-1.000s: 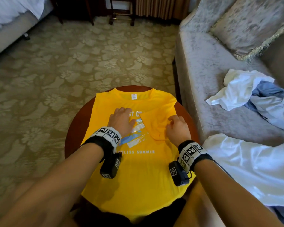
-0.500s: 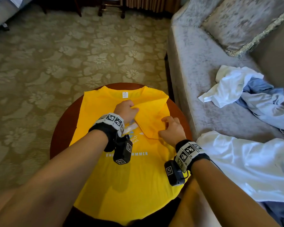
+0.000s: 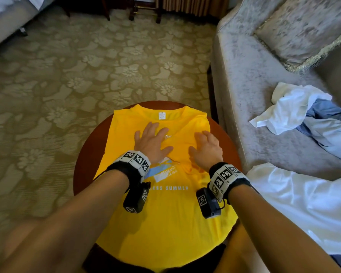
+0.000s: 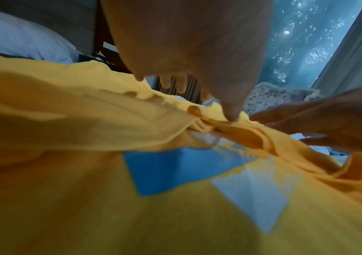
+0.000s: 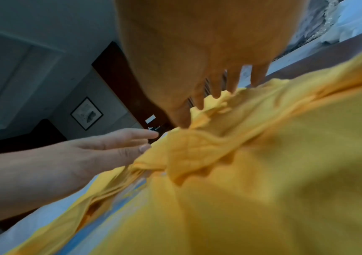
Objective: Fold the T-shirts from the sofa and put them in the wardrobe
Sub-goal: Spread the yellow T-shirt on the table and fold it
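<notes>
Yellow T-shirt (image 3: 165, 223) lies on round table (image 3: 81, 174), hem overhanging the near edge. Left hand (image 3: 153, 141) and right hand (image 3: 206, 147) press flat, fingers spread, on tucked sleeves. Risk: bunched right sleeve springs open on release. Beyond the right hand: more shirts on sofa (image 3: 244, 95).

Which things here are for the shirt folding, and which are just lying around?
For the job:
- yellow T-shirt on the round table
- left hand and right hand, both pressing flat on it
- crumpled white shirt and blue garment on the sofa

Just lying about:
- cushion
- bed
- white fabric nearest, kind unclear
</notes>
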{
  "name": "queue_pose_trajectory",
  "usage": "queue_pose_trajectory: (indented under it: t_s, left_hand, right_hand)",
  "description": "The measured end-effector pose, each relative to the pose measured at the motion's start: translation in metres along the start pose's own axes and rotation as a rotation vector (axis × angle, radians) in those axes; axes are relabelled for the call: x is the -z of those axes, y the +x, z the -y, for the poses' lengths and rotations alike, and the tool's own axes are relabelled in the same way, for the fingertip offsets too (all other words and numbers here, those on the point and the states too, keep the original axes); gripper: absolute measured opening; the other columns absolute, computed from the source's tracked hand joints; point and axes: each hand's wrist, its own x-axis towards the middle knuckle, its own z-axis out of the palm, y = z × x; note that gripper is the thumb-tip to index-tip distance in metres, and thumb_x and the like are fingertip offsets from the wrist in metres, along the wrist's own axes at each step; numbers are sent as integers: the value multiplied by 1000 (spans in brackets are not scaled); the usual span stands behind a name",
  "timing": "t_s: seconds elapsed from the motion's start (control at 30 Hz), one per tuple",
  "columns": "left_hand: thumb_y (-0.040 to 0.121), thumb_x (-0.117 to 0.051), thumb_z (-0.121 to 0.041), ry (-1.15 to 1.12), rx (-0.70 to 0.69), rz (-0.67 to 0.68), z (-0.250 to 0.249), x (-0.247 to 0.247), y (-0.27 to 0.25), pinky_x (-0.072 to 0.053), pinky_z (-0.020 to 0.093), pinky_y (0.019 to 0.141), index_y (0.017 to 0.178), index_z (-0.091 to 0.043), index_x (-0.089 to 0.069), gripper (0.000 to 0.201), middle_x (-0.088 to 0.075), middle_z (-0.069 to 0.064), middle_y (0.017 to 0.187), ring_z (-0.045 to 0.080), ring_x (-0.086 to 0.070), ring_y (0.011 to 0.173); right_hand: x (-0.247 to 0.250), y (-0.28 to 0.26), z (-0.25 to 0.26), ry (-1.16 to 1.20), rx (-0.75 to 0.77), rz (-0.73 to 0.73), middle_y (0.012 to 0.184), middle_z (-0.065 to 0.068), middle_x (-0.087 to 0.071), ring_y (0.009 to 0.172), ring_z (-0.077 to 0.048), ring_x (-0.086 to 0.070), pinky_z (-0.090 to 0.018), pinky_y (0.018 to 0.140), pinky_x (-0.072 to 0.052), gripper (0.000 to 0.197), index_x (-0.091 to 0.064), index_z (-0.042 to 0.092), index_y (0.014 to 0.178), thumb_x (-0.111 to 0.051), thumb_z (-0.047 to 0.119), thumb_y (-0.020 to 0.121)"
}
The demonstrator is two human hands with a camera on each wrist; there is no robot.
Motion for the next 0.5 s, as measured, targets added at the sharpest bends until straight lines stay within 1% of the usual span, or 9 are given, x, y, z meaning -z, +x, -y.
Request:
queue_pose_trajectory:
  t_s: [0.07,0.1,0.2,0.27,0.3,0.33,0.37,0.43,0.5]
  left_hand:
    - [90,-28,-72,82,3,168,7,-12,0,6,58,114,151,-45,-2,72,19,-3,160,24,20,147]
    - [89,-20,-75,115,8,210,11,-17,1,10,59,113,150,-47,6,72,26,-4,158,24,26,145]
    - [88,-14,-76,150,24,258,15,-16,6,13,60,113,148,-49,15,72,34,-5,155,23,31,143]
    - [89,-14,-76,142,42,293,15,-11,10,14,60,112,147,-49,16,71,36,-5,153,23,33,142]
    - [88,-14,-77,145,45,297,16,-9,12,14,60,112,147,-49,17,72,37,-5,153,23,33,142]
    - [88,-14,-77,152,46,298,16,-7,14,14,60,112,147,-49,17,72,37,-5,153,24,32,142]
    - [88,-15,-77,151,49,302,16,-5,16,13,60,112,147,-49,16,73,36,-4,154,24,32,142]
    - [89,-18,-76,138,61,325,13,0,17,11,60,113,148,-47,13,73,34,-3,155,25,29,143]
    - [91,-21,-73,118,60,337,9,6,14,8,61,114,150,-45,9,72,29,-2,157,26,26,145]
  right_hand:
    - [-17,-1,4,-153,52,162,163,4,14,149,-23,17,-50,119,5,71,-4,39,155,-34,64,96]
    - [-25,-2,5,-205,57,213,161,5,24,146,-22,26,-51,117,13,75,4,41,154,-28,71,93]
    - [-29,-2,8,-182,52,205,160,5,27,145,-20,29,-52,115,17,82,7,40,154,-31,75,90]
    - [-20,-5,8,-68,58,56,164,3,5,150,-21,10,-47,118,8,80,-13,33,155,-47,66,90]
    - [-14,-6,8,7,64,-60,161,0,-15,149,-24,-9,-44,119,-6,73,-29,28,150,-55,58,89]
    - [-8,-8,9,82,68,-149,149,-3,-34,140,-25,-30,-40,114,-23,61,-45,25,140,-61,51,87]
    - [-4,-11,11,150,57,-179,131,-3,-46,124,-23,-45,-36,102,-38,48,-55,23,125,-66,47,85]
    - [-2,-19,16,171,24,-50,104,1,-54,96,-19,-56,-31,76,-47,34,-59,22,103,-72,45,82]
    - [-7,-26,15,96,13,95,95,1,-58,86,-18,-57,-31,67,-45,34,-57,22,99,-77,40,78]
